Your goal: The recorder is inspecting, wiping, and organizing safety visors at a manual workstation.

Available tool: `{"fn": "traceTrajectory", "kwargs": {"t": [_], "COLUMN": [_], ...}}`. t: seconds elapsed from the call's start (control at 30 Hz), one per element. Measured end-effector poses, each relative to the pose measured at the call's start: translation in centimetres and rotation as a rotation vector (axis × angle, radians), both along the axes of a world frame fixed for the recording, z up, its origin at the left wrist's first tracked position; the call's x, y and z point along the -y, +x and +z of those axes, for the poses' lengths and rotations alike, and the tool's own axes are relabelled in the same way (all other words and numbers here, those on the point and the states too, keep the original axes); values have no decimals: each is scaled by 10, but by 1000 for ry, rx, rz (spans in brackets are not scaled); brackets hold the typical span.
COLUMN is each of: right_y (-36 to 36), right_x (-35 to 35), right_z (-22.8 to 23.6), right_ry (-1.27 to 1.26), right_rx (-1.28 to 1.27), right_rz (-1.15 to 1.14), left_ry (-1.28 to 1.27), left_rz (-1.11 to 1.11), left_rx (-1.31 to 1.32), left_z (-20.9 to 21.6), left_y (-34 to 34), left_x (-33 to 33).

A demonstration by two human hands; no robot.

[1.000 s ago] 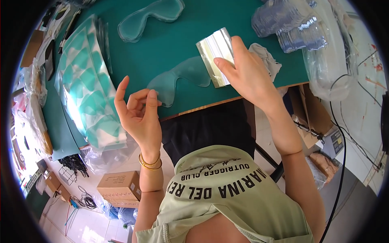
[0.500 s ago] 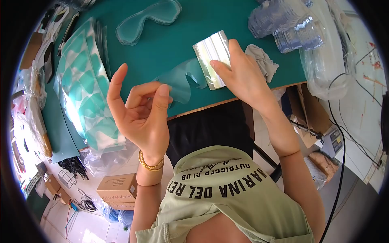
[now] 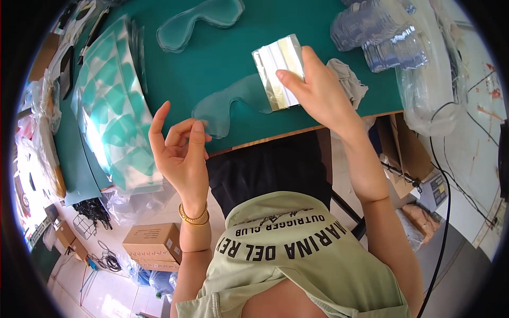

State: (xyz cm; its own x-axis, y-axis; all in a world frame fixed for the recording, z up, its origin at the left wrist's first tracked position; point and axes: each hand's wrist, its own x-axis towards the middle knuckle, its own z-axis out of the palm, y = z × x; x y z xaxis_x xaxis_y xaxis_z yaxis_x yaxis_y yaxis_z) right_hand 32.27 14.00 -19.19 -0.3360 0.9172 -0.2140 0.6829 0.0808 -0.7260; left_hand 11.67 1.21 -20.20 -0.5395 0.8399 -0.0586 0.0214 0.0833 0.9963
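My left hand [image 3: 183,151] pinches the near left edge of a clear goggle-shaped plastic lens [image 3: 217,108] between thumb and fingers, its index finger raised. The lens hangs over the green tabletop by its front edge, and its right end passes under a shiny silver rectangular thing [image 3: 277,63]. My right hand [image 3: 321,87] grips that silver thing from the right, thumb on top and the other fingers mostly hidden below. Whether the silver thing is a roll or a flat pad I cannot tell. Farther back lies a stack of similar clear lenses [image 3: 199,24].
Sheets of clear film with teal shapes [image 3: 108,111] cover the table's left side. Stacked clear plastic pieces [image 3: 371,29] stand at the back right beside a plastic bag [image 3: 432,79]. A crumpled whitish cloth [image 3: 347,82] lies behind my right hand. Cardboard boxes [image 3: 151,244] sit on the floor.
My left hand has shifted slightly left and down with the lens, which now shows flatter and more fully. The right hand still grips the silver thing, which has tilted a little.
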Motion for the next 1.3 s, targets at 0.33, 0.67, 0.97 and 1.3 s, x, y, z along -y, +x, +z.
{"fn": "traceTrajectory", "kwargs": {"t": [0.33, 0.67, 0.97, 1.3], "right_y": [-36, 1, -1, 8], "right_x": [-1, -10, -4, -6], "right_z": [0, 23, -2, -2], "right_ry": [71, 11, 45, 51], "right_rx": [-50, 91, 68, -62], "right_rz": [115, 60, 60, 53], "left_ry": [-49, -71, 104, 59], "left_rz": [-14, -26, -101, -127], "left_rx": [29, 10, 65, 38], "left_z": [-6, -8, 21, 27], "left_y": [-6, -5, 15, 15], "left_x": [3, 2, -23, -27]}}
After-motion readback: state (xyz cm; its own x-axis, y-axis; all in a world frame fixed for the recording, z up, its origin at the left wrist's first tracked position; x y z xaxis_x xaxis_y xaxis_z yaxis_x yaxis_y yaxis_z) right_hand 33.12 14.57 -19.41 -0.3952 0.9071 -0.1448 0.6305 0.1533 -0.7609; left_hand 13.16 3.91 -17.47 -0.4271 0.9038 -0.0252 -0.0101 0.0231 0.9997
